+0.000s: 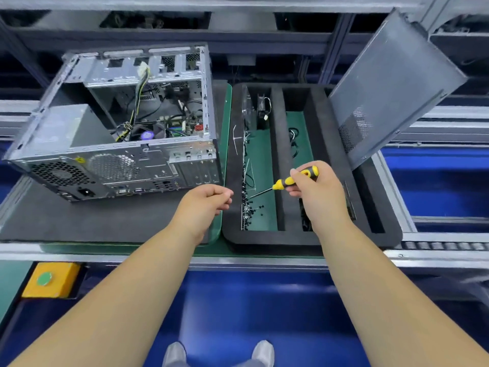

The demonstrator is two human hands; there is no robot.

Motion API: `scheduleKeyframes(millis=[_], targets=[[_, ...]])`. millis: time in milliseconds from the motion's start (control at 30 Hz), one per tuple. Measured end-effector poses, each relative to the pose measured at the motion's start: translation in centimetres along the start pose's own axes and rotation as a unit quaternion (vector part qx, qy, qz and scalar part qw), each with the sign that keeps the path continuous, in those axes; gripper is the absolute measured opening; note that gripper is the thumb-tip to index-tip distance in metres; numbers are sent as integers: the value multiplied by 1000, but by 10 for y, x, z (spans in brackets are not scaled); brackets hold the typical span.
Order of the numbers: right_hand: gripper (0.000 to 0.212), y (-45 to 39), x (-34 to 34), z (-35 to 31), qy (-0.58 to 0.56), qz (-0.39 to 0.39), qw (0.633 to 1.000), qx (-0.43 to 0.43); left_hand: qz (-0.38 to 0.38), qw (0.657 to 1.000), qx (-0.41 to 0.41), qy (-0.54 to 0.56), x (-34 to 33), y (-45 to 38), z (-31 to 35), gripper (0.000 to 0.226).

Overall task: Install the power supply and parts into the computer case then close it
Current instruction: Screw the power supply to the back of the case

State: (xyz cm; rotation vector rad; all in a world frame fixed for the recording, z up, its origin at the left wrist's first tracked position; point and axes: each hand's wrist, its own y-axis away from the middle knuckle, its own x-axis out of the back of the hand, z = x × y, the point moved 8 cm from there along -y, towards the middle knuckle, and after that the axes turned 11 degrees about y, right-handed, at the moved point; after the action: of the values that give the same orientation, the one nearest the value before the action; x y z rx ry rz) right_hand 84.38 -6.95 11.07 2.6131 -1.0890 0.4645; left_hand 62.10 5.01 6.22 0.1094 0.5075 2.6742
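Note:
An open grey computer case [111, 165] lies on its side on a dark mat at the left, rear panel towards me. A grey power supply [66, 125] sits inside its left end, with cables and the motherboard [172, 123] beside it. My right hand [315, 192] grips a yellow and black screwdriver [293, 180], its tip pointing at a pile of small black screws [250, 205] in the foam tray. My left hand [209, 201] hovers by the tray's left edge with fingers curled; whether it holds a screw is hidden. The case side panel [391, 94] leans upright at the tray's right.
The black foam tray [230, 234] has several long slots; a small fan [262, 107] and black cables [293, 141] lie in them. A yellow box with a green button [50, 279] sits at the bench front left. Roller rails run along the right edge.

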Motion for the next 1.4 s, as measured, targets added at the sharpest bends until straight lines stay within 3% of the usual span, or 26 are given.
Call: scheduleKeyframes(millis=[367,633,1033,1400], targets=[[14,-29,-51,34,215,-85,969,91,41,997,-48,-33,4,-25,-7,18],[15,-37,-80,47,293,-129,941,113,48,996,-48,-58,6,-33,-12,21],[14,-39,-87,46,316,-143,931,115,43,997,-44,-50,0,-40,-14,22],[14,-46,-49,19,221,-104,964,105,45,998,-4,-51,-13,-36,-13,20]])
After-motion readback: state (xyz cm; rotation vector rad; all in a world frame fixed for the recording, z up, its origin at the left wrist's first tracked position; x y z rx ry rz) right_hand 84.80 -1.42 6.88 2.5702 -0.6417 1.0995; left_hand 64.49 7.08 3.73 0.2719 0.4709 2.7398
